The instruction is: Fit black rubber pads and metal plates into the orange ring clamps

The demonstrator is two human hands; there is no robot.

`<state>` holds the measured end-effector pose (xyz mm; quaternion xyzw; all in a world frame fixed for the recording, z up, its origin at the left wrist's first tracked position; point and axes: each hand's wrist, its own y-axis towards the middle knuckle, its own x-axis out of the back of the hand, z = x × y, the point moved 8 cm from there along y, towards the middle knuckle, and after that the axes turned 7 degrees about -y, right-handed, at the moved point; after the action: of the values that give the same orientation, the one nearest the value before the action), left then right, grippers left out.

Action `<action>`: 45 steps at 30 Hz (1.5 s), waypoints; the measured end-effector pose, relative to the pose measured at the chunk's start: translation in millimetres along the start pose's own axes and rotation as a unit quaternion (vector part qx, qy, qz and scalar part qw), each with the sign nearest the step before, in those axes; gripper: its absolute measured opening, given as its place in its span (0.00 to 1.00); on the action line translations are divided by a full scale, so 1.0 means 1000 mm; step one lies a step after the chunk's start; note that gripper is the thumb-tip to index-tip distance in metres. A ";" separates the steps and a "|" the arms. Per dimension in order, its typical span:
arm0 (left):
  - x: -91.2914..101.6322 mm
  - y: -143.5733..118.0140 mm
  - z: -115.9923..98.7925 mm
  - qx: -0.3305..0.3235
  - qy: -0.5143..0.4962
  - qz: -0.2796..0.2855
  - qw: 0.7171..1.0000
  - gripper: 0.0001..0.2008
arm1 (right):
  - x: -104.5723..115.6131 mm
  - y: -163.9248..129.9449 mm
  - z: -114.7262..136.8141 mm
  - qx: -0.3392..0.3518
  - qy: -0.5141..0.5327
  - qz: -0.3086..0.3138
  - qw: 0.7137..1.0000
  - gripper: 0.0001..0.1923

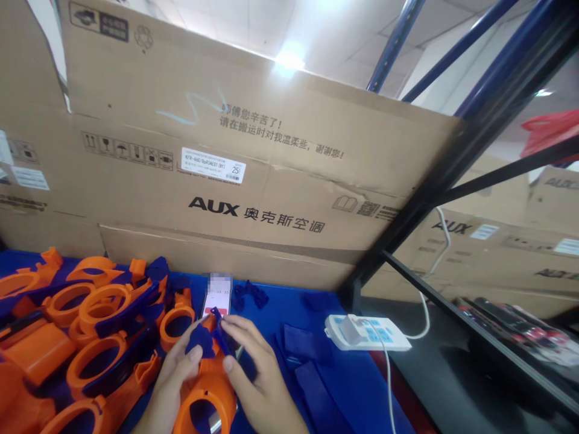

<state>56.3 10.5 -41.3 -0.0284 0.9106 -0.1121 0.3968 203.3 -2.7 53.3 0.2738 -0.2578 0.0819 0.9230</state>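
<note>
Between my two hands is an orange plastic part (211,389) with a round ring at its near end. Dark blue pieces sit at its far end: a jagged blue piece (200,341) by my left thumb and a narrow blue strip (220,333) by my right fingers. My left hand (174,377) is closed around the left side of the part. My right hand (257,374) pinches the blue strip from the right, thumb and fingers bent on it. Just beyond the fingers lies a phone (219,293) with a lit screen, partly covered by the part.
Several orange ring parts (106,301) with blue pieces are heaped at left. Flat blue pieces (303,343) lie right of my hands on the blue table (280,295). A white power strip (366,333) with a cable stands at the right edge. A cardboard box wall (253,181) and metal post (420,211) bound the back.
</note>
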 end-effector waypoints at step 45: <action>0.005 0.005 -0.012 -0.037 -0.093 0.050 0.994 0.42 | -0.014 -0.023 0.024 0.200 -0.285 -0.068 0.935 0.38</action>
<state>44.5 17.2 -38.5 -0.0079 0.8737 -0.0557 0.4831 188.1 -35.2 52.8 0.4811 -0.4694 -0.0131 0.7404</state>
